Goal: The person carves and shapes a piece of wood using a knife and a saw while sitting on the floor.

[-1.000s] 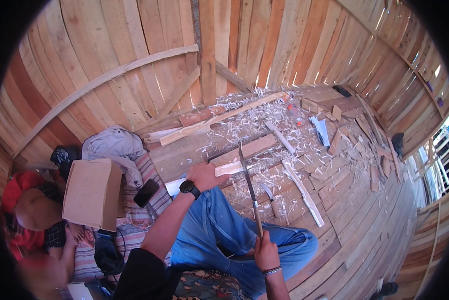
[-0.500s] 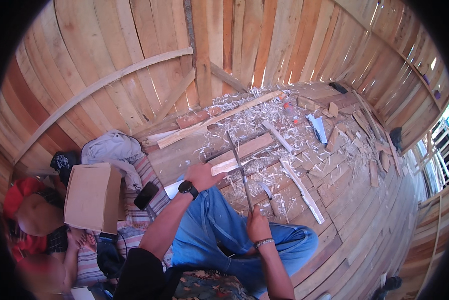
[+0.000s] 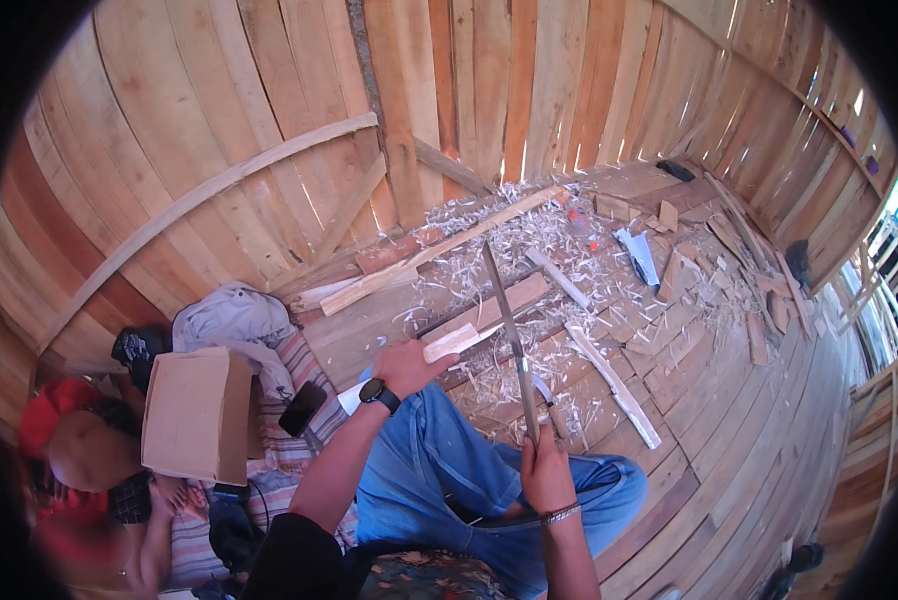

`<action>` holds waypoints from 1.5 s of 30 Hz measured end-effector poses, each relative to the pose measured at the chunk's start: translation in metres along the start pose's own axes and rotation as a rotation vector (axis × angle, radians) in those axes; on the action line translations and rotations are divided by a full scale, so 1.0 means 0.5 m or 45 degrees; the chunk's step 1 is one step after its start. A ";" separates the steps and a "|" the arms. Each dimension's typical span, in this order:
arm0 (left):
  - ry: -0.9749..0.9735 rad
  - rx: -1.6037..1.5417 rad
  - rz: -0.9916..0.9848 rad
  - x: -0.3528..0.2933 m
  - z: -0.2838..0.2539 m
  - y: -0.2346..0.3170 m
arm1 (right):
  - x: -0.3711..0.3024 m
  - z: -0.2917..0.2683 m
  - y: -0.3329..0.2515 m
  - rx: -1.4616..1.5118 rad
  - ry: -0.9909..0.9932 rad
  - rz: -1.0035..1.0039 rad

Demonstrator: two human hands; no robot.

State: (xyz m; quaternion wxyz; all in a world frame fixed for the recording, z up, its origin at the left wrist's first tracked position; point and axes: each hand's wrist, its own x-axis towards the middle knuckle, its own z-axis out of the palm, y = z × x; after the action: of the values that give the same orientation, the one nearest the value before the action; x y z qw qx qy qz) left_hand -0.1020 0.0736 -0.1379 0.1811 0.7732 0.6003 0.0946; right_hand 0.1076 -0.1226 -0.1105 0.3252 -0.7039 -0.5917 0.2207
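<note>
My left hand (image 3: 406, 367), with a black watch on its wrist, grips a pale piece of wood (image 3: 452, 343) whose freshly cut end sticks out past the fingers. Under that end lies a brown board (image 3: 514, 300) on the floor. My right hand (image 3: 547, 480) is wrapped round the lower end of a long, narrow machete (image 3: 510, 328), which points up and away. The blade stands to the right of the pale wood, seemingly apart from it. Just beside the machete, a small curved blade (image 3: 543, 390) lies among the shavings, partly hidden.
Curly shavings (image 3: 459, 215) cover the plank floor ahead. A long wooden strip (image 3: 439, 250) and a white-edged strip (image 3: 614, 388) lie there. Scraps (image 3: 757, 335) are scattered at right. On my left are a cardboard box (image 3: 197, 415), a phone (image 3: 303, 408), a light cloth (image 3: 231, 320) and another person (image 3: 94, 450).
The machete has swung right and away from the pale wood, which it crossed before. My right hand has moved slightly right and down; my left keeps its grip. The whole view has shifted a little.
</note>
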 end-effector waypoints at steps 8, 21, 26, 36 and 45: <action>-0.040 -0.026 -0.048 -0.002 -0.010 0.014 | -0.076 0.041 0.056 0.016 -0.174 0.153; -0.061 0.031 -0.008 0.010 0.010 -0.002 | -0.049 0.063 0.089 -0.189 -0.200 0.142; 0.018 0.090 -0.037 0.031 0.038 -0.015 | -0.003 0.100 0.109 -0.148 -0.169 0.121; 0.125 0.231 0.214 -0.036 0.016 0.009 | 0.129 0.002 0.026 0.093 0.089 0.053; 0.561 0.071 0.491 -0.097 -0.072 0.106 | 0.404 -0.065 0.427 -0.351 0.378 0.376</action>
State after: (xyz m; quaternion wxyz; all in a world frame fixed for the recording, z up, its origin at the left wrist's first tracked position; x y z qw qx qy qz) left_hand -0.0806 0.0214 -0.0804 0.0038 0.8386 0.4693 0.2763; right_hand 0.3182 0.0495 -0.2266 0.2736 -0.8451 -0.4527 0.0773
